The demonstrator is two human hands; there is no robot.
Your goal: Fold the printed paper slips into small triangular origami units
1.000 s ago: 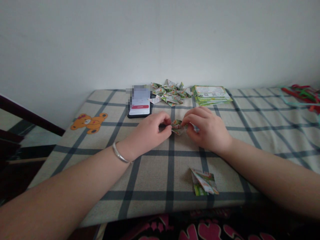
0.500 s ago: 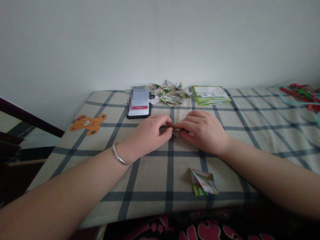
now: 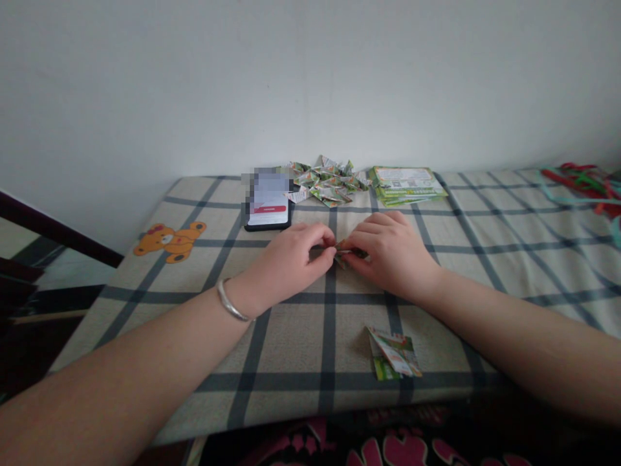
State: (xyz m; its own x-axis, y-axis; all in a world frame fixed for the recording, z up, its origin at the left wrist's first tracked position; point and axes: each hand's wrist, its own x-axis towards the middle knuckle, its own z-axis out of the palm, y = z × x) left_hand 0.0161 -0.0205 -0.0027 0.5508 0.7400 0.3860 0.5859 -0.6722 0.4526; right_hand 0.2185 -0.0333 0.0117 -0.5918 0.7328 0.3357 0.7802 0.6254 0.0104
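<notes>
Both hands meet over the middle of the checked cloth (image 3: 291, 336). My left hand (image 3: 290, 260), with a silver bangle on its wrist, pinches one end of a small folded paper piece (image 3: 343, 250). My right hand (image 3: 392, 254) pinches the other end, its fingers pressed down flat over the piece. Most of the paper is hidden between the fingertips. A half-folded printed paper (image 3: 394, 353) lies on the cloth nearer to me, below my right hand.
Behind the hands lie a phone (image 3: 268, 206) with a lit screen, a heap of several folded paper pieces (image 3: 326, 182) and a stack of green printed sheets (image 3: 406, 183). Red and green cords (image 3: 586, 181) lie at the far right. A bear print (image 3: 167, 237) marks the cloth's left side.
A second ago the folded piece stood up between the fingertips and showed clearly. My right hand's fingers have since come down over it and pressed it flatter against the cloth.
</notes>
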